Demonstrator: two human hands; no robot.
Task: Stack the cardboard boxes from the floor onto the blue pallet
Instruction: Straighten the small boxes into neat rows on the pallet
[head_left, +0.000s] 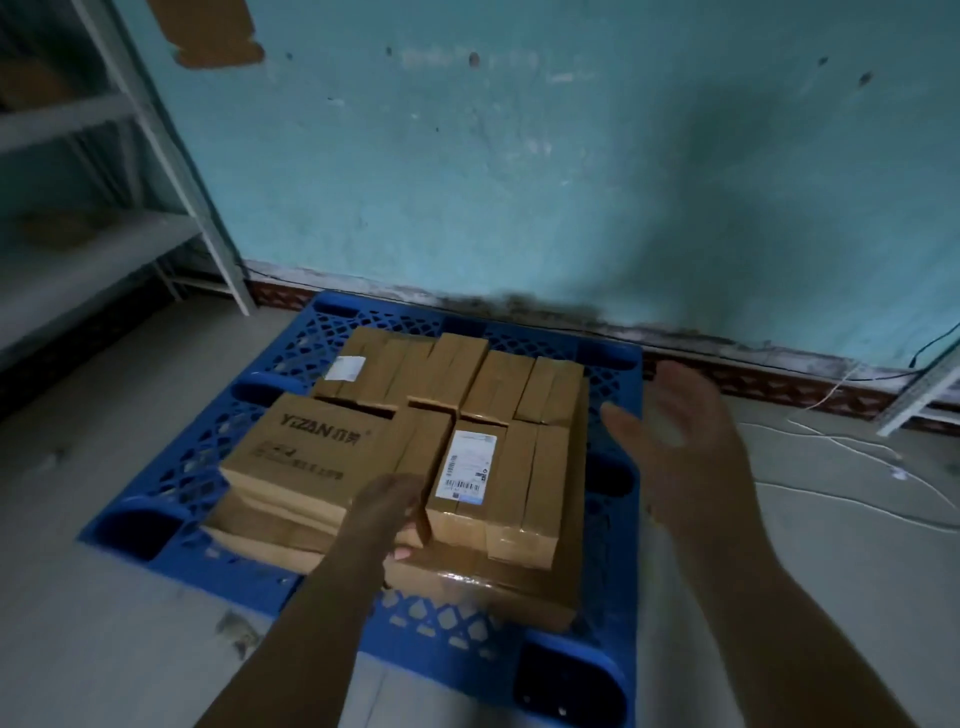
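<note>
Brown cardboard boxes (447, 431) are piled on the blue pallet (171, 467), which is laid flat on the grey floor (104, 649) against a teal wall (519, 156). A printed box (306, 452) with dark letters is seen at the front left of the pile. A narrow box (415, 467) is stood right beside it, and its near end is gripped by the left hand (387, 512), with the fingers curled around it. A box with a white label (467, 467) is set just to the right. The right hand (680, 436) is held in the air beside the pile, with its fingers spread apart and nothing in it. A metal shelf (130, 156) is seen at the left. White cables (857, 457) are laid on the floor at the right.
</note>
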